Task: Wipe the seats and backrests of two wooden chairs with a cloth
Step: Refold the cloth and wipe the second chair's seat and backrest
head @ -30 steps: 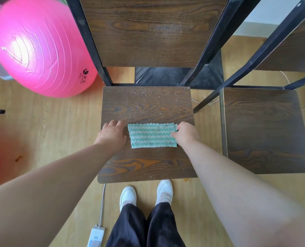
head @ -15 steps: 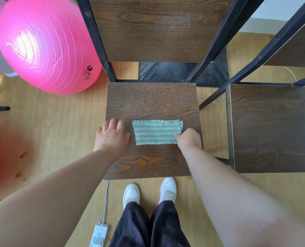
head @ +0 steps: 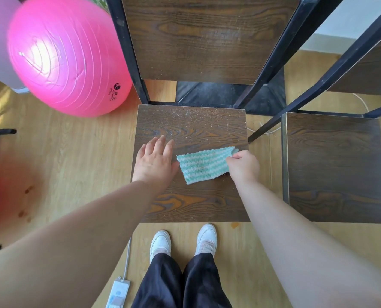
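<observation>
Wooden chairs [head: 207, 41] side by side; the left seat [head: 191, 134] carries the striped cloth [head: 202, 166] right of centre. Our right grip [head: 244, 166] pinches its right edge; our left grip [head: 155, 162], spread wide, holds nothing. Dragged by one corner, we judge, it may bunch and skip the far grit [head: 185, 113].

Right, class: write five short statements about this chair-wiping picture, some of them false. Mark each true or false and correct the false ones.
1. The cloth lies on the left chair's seat. True.
2. The left hand grips the cloth. False: it is open beside the cloth, and the right hand pinches the cloth's corner.
3. The cloth is plain red. False: it is striped green and white.
4. Dust specks dot the seat near its back edge. True.
5. The pink ball sits on the right chair. False: it sits on the floor, left of both chairs.
</observation>
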`<state>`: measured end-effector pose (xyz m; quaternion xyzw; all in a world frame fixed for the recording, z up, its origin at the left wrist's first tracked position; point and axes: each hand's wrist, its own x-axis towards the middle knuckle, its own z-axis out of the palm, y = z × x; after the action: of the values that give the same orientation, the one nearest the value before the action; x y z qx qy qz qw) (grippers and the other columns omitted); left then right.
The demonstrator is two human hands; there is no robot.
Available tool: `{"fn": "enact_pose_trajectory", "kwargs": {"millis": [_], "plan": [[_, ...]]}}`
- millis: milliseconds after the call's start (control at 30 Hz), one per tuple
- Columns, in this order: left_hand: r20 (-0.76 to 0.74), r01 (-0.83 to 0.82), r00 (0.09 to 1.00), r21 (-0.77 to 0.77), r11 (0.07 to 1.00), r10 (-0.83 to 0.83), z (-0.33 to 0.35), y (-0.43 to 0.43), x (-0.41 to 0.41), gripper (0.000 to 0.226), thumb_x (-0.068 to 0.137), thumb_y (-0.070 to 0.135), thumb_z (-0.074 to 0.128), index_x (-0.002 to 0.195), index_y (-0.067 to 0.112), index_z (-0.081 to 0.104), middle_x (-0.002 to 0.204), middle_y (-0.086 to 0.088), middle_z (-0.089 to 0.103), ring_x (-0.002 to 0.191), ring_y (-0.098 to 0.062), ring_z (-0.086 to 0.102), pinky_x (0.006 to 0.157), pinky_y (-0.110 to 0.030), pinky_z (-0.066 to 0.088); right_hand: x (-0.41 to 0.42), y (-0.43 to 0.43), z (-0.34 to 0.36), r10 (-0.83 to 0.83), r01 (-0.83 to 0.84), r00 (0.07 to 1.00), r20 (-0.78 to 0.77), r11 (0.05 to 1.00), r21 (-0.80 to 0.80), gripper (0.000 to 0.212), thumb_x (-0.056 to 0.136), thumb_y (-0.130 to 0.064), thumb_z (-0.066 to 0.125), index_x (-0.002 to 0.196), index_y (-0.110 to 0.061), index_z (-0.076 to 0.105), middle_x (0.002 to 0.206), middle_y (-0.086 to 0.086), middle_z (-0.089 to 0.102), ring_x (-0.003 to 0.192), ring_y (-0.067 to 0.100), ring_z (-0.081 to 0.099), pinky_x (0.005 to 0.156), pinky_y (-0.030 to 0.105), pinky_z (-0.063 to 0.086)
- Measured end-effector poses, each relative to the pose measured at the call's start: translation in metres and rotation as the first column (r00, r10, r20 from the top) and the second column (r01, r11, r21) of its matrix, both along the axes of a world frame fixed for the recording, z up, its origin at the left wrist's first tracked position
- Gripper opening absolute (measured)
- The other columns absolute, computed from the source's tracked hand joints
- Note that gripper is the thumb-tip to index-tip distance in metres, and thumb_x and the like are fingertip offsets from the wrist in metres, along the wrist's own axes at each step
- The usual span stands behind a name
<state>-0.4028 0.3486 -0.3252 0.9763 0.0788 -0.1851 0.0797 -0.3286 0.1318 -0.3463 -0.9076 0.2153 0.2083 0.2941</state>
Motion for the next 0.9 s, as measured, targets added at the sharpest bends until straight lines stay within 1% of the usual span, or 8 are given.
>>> {"fn": "enact_pose_trajectory", "kwargs": {"millis": [100, 200, 267, 367, 467, 567, 733, 900], "plan": [[-0.002, 0.003, 1.0, 0.01, 1.0, -0.003, 0.002, -0.003, -0.001, 0.063, 0.101, 0.049, 0.03, 0.154, 0.022, 0.01, 0.162, -0.004, 0.01, 0.149, -0.024, 0.006, 0.121, -0.041, 0.01, -0.006, 0.01, 0.009, 0.014, -0.025, 0.997, 0.07, 0.988, 0.15, 0.022, 0.089, -0.016, 0.061, 0.11, -0.018, 0.066, 0.102, -0.004, 0.066, 0.088, 0.013, 0.059, 0.072, 0.025, 0.047], [-0.015, -0.009, 1.0, -0.002, 1.0, 0.009, 0.0, -0.004, -0.006, 0.065, 0.1, 0.051, 0.03, 0.154, 0.022, 0.008, 0.162, -0.004, 0.01, 0.149, -0.024, 0.006, 0.121, -0.041, 0.011, -0.021, 0.026, 0.003, 0.173, -0.185, 0.982, 0.073, 0.958, 0.217, 0.021, 0.091, -0.019, 0.063, 0.112, -0.019, 0.067, 0.104, -0.004, 0.067, 0.092, 0.013, 0.061, 0.074, 0.023, 0.046], [-0.014, -0.026, 1.0, -0.019, 0.999, 0.026, -0.004, -0.003, -0.01, 0.065, 0.1, 0.051, 0.033, 0.154, 0.023, 0.009, 0.162, -0.004, 0.011, 0.148, -0.024, 0.007, 0.121, -0.041, 0.012, -0.03, 0.034, -0.007, 0.297, -0.294, 0.954, 0.025, 0.925, 0.24, 0.024, 0.092, -0.023, 0.063, 0.115, -0.021, 0.067, 0.107, -0.004, 0.066, 0.096, 0.013, 0.061, 0.08, 0.026, 0.05], [-0.015, -0.037, 0.999, -0.015, 0.999, 0.037, -0.01, -0.001, -0.017, 0.066, 0.099, 0.05, 0.036, 0.154, 0.023, 0.01, 0.162, -0.003, 0.012, 0.148, -0.024, 0.009, 0.121, -0.041, 0.013, -0.039, 0.043, -0.02, 0.347, -0.315, 0.936, -0.059, 0.9, 0.302, 0.027, 0.092, -0.026, 0.062, 0.117, -0.023, 0.067, 0.111, -0.001, 0.067, 0.096, 0.016, 0.065, 0.085, 0.037, 0.057], [-0.02, -0.045, 0.999, -0.004, 0.999, 0.045, -0.015, 0.001, -0.021, 0.067, 0.099, 0.051, 0.035, 0.154, 0.023, 0.01, 0.162, -0.003, 0.012, 0.148, -0.023, 0.009, 0.121, -0.041, 0.013, -0.04, 0.047, -0.026, 0.308, -0.306, 0.951, 0.022, 0.932, 0.194, 0.023, 0.094, -0.02, 0.058, 0.115, -0.019, 0.067, 0.113, 0.004, 0.067, 0.094, 0.019, 0.066, 0.082, 0.04, 0.057], [-0.015, -0.065, 0.998, -0.017, 0.998, 0.065, -0.018, 0.001, -0.025, 0.067, 0.099, 0.051, 0.035, 0.154, 0.024, 0.009, 0.162, -0.002, 0.012, 0.148, -0.023, 0.009, 0.121, -0.041, 0.014, -0.037, 0.055, -0.028, 0.343, -0.345, 0.937, 0.067, 0.938, 0.035, 0.028, 0.095, -0.025, 0.06, 0.121, -0.017, 0.061, 0.12, 0.005, 0.061, 0.099, 0.021, 0.062, 0.081, 0.036, 0.056], [-0.009, -0.093, 0.996, -0.03, 0.995, 0.093, -0.029, -0.001, -0.027, 0.067, 0.099, 0.051, 0.035, 0.154, 0.023, 0.009, 0.162, -0.001, 0.011, 0.148, -0.022, 0.008, 0.121, -0.04, 0.013, -0.037, 0.072, -0.04, 0.492, -0.487, 0.871, 0.0, 0.862, -0.145, 0.042, 0.092, -0.037, 0.062, 0.128, -0.021, 0.047, 0.127, 0.006, 0.048, 0.102, 0.03, 0.061, 0.075, 0.035, 0.052], [-0.021, -0.106, 0.994, -0.02, 0.994, 0.105, -0.04, -0.002, -0.027, 0.067, 0.099, 0.051, 0.036, 0.154, 0.023, 0.01, 0.162, -0.002, 0.011, 0.148, -0.022, 0.008, 0.121, -0.04, 0.012, -0.036, 0.068, -0.054, 0.547, -0.519, 0.833, 0.087, 0.826, -0.221, 0.027, 0.096, -0.026, 0.056, 0.122, -0.022, 0.049, 0.123, 0.006, 0.052, 0.101, 0.03, 0.061, 0.076, 0.035, 0.052]]}}
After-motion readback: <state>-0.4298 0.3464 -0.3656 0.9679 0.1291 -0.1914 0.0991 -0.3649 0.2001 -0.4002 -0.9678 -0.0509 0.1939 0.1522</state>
